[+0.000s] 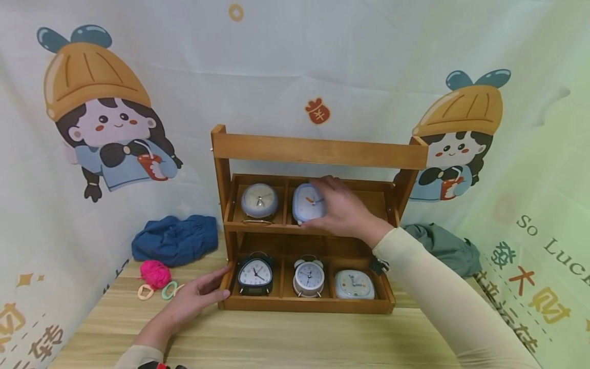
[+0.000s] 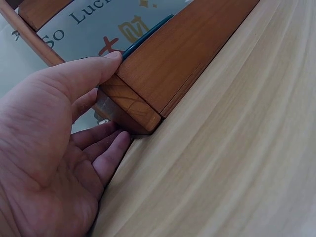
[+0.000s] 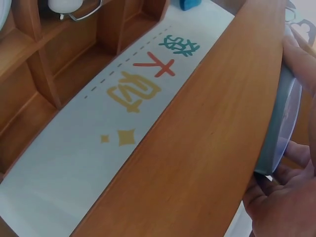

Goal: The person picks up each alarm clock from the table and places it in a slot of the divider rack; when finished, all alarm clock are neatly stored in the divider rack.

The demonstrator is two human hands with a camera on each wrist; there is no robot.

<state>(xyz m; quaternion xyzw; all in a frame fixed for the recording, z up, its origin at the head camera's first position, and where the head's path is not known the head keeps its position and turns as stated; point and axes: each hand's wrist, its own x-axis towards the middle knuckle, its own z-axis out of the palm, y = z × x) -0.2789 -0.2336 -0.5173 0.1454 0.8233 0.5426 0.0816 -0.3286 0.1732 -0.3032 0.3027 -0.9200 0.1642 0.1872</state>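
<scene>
Pale blue clock (image 1: 308,202) gripped by right hand (image 1: 343,211) in wooden shelf's (image 1: 318,151) upper middle compartment; left hand (image 1: 199,295), fingers straight, braced against lower left corner. Placement seemingly under way; next, likely, clock set upright and fingers released.

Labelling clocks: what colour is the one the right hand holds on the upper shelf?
Light blue rounded-square clock with a white face; head view shows it best.

The printed backdrop (image 1: 530,154) reads "So Luc" in dark letters at the right edge of the frame, the word cut off there. Below it run large Chinese characters (image 1: 521,279) in green, red and yellow; the left wrist view shows "So Luc" (image 2: 86,15) again.
</scene>
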